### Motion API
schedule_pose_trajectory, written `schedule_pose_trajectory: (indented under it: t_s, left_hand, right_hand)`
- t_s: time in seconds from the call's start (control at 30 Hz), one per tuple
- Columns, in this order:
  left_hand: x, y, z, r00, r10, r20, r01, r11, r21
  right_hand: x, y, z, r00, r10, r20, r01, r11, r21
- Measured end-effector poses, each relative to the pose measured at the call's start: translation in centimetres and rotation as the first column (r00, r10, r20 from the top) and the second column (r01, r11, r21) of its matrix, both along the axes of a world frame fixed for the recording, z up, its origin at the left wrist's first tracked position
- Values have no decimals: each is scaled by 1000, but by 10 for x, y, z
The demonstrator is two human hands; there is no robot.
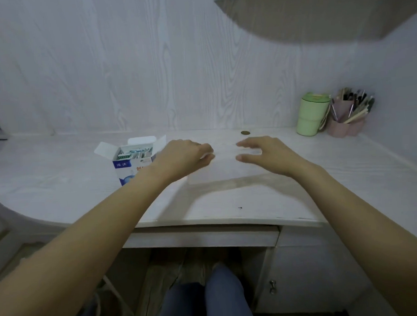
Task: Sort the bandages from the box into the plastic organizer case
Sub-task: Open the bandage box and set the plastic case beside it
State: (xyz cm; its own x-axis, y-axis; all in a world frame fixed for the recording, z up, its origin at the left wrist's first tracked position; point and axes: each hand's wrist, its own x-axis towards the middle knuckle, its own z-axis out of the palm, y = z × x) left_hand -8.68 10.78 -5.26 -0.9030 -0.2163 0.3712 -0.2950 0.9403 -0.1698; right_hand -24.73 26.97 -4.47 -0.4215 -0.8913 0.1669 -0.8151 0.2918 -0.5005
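Sideways, organizer case (223, 168) spans between both hands.

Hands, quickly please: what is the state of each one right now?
Left hand: fingers curled at the clear organizer case; a grip cannot be told.
Right hand: open, fingers spread over the case, holding nothing.

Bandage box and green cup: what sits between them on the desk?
In the head view, the clear organizer case lies between the bandage box and the green cup, with the left hand and right hand on it; a coin lies behind.
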Motion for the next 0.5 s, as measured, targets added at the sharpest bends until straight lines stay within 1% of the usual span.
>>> schedule_pose_trajectory:
  t_s: [0.07,0.1,0.17,0.2,0.27,0.33,0.37,0.4,0.43,0.5]
  left_hand:
    - [-5,0,3,989,25,-149,-24,1000,14]
    - [-7,0,6,976,38,-216,-32,999,30]
    - [-11,-2,13,957,61,-283,-47,997,54]
    - [-13,-3,14,954,69,-291,-54,997,59]
    - [-18,-5,14,944,94,-316,-75,994,75]
    - [-22,-5,13,902,101,-420,-66,993,98]
    - [-25,-4,13,879,96,-467,-72,995,69]
    - [-29,-5,13,860,90,-503,-99,995,9]
    - [-34,-6,12,849,104,-518,-155,986,-55]
    - [-43,-4,10,845,157,-511,-250,961,-118]
  right_hand:
    - [-6,-5,0,997,-83,-9,80,984,-160]
    - [-8,-7,0,991,-134,1,130,961,-244]
    - [-14,-12,-2,972,-212,99,234,908,-349]
    - [-17,-14,-4,959,-234,161,277,893,-354]
    - [-19,-16,-10,931,-246,271,325,896,-302]
    - [-19,-18,-17,898,-242,367,343,908,-239]
    - [-20,-19,-20,888,-243,390,345,913,-218]
    - [-20,-21,-23,886,-242,397,341,919,-201]
    - [-21,-23,-26,887,-237,397,330,926,-185]
    - [-23,-29,-30,891,-229,392,305,941,-145]
